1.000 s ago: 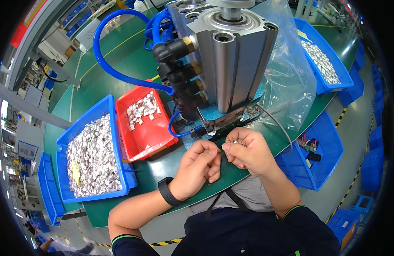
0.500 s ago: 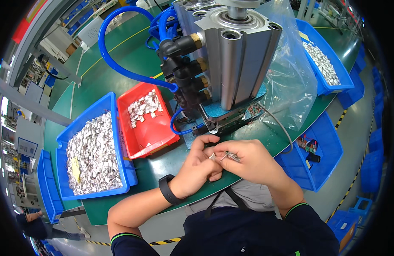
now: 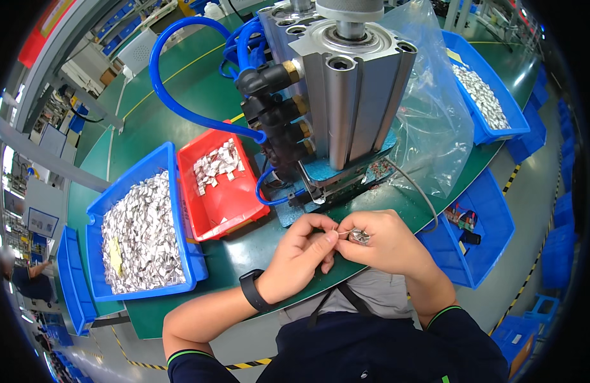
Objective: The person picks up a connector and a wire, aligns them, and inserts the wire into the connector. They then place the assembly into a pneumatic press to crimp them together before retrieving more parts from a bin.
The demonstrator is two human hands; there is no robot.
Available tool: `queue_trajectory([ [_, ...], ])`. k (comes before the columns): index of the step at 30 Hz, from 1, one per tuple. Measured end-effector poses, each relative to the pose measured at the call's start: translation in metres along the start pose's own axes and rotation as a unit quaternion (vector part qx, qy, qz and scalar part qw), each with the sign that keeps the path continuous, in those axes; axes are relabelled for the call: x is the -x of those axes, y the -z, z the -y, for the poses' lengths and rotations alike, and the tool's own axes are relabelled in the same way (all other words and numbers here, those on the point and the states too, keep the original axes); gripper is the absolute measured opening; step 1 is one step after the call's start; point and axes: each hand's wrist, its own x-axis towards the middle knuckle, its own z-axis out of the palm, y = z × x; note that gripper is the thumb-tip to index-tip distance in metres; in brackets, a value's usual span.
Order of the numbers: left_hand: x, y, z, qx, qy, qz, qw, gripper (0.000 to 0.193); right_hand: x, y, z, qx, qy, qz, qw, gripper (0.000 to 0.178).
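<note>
My left hand [image 3: 302, 254], with a black band at the wrist, is closed in a pinch near the green table's front edge. A thin wire lead [image 3: 335, 230] shows at its fingertips; the piece it belongs to is mostly hidden. My right hand [image 3: 387, 241] is closed beside it, its fingertips meeting the left thumb. Several small silvery parts with thin leads [image 3: 360, 237] are held in its curled fingers. Just beyond both hands stands a pneumatic press [image 3: 355, 96] with a metal cylinder and a small fixture [image 3: 323, 191] at its base.
To the left, a red bin [image 3: 221, 207] holds some small white-silver parts, and a blue bin [image 3: 186, 246] is heaped with similar ones. Another filled blue bin [image 3: 515, 124] sits far right. A clear plastic bag [image 3: 435, 140], blue hoses [image 3: 156, 70] and a grey cable [image 3: 429, 198] surround the press.
The small white piece seen between my fingers is now hidden, with a thin lead showing instead. My left thumb has closed against the right fingertips. My right hand shifted slightly right.
</note>
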Motion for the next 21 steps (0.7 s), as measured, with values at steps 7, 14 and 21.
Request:
queue_trajectory([
  [7, -0.001, -0.001, 0.003, 0.021, -0.031, -0.038, 0.999, 0.011, 0.002, -0.001, -0.008, -0.11, -0.034, 0.021, 0.993, 0.011],
  [14, 0.003, -0.006, -0.001, 0.082, -0.047, -0.044, 0.995, 0.013, 0.007, -0.005, -0.007, -0.287, -0.107, -0.012, 0.952, 0.013],
  [21, 0.053, -0.049, -0.066, -0.055, -0.349, 0.173, 0.919, 0.014, -0.01, 0.016, -0.013, -0.41, -0.14, -0.056, 0.9, 0.011],
])
